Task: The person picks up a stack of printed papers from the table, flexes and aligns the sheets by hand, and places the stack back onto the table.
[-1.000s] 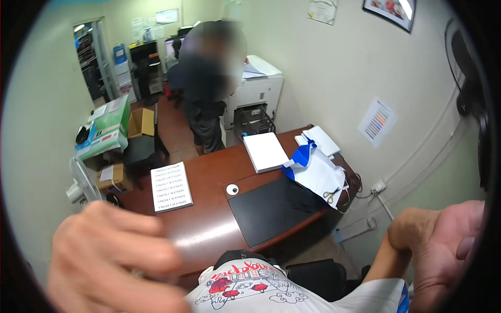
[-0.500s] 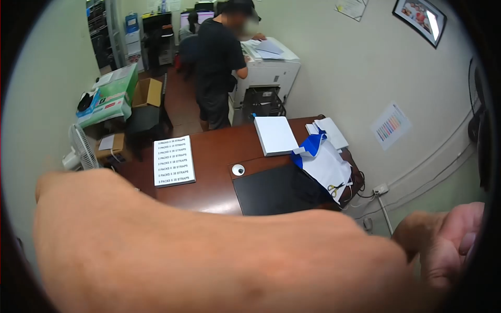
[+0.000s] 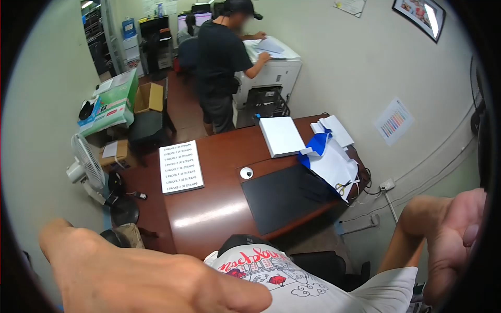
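Note:
Large and close at the lower left is my left hand (image 3: 151,276), its back toward the camera. One digit points right over the white printed shirt (image 3: 282,276); its other fingers are hidden or cut off, so its grip cannot be made out. At the right edge my right hand (image 3: 456,240) is raised, its palm partly showing with nothing visible in it, fingers apart and partly cut off. Neither hand touches the brown desk (image 3: 209,219). On the desk lie a stack of printed sheets (image 3: 180,167), a white paper stack (image 3: 282,136) and a black mat (image 3: 284,198).
A person in dark clothes (image 3: 222,62) stands at a white copier (image 3: 279,73). Blue and white material (image 3: 331,161) with scissors (image 3: 342,189) lies at the desk's right end. A fan (image 3: 88,161), cardboard boxes (image 3: 148,98) and a black chair (image 3: 323,263) surround the desk.
My left hand and forearm, which crossed the lower view, have drawn back to the lower left, uncovering the shirt and desk front. The person at the copier has shifted their arms over its top.

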`<state>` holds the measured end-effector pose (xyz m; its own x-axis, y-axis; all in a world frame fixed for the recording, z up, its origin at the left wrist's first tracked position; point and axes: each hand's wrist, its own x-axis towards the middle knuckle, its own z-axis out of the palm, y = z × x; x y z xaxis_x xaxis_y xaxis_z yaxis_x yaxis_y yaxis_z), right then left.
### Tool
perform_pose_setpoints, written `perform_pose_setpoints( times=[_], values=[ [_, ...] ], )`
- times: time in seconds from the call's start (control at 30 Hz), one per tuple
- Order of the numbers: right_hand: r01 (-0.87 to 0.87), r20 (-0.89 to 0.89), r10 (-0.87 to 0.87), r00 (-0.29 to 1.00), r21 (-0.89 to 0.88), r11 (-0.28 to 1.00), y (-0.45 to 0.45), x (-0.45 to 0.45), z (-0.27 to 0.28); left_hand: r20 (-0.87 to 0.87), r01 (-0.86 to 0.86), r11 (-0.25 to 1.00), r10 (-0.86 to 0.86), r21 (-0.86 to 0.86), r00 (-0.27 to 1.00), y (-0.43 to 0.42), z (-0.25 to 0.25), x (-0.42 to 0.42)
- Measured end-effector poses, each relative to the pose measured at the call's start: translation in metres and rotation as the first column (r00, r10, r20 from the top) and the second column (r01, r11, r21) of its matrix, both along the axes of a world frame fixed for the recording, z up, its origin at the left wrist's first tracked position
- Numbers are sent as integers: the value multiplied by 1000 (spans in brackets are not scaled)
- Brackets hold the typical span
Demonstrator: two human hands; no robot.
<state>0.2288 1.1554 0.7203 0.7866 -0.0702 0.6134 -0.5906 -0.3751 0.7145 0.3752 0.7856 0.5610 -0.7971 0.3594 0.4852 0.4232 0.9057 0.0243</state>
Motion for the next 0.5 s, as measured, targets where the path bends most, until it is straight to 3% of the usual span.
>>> perform_pose_setpoints(
  times=[0.33,0.43,0.5],
  values=[
    [-174,7,175,985,116,978,-40,3,13,-189,-221,962,250,163,950,18,-45,108],
    [-260,15,262,965,184,948,-62,7,11,-318,-321,917,386,237,866,24,-56,166],
    [-311,60,306,950,237,920,-83,9,4,-405,-416,841,534,346,742,26,-66,219]
  ],
)
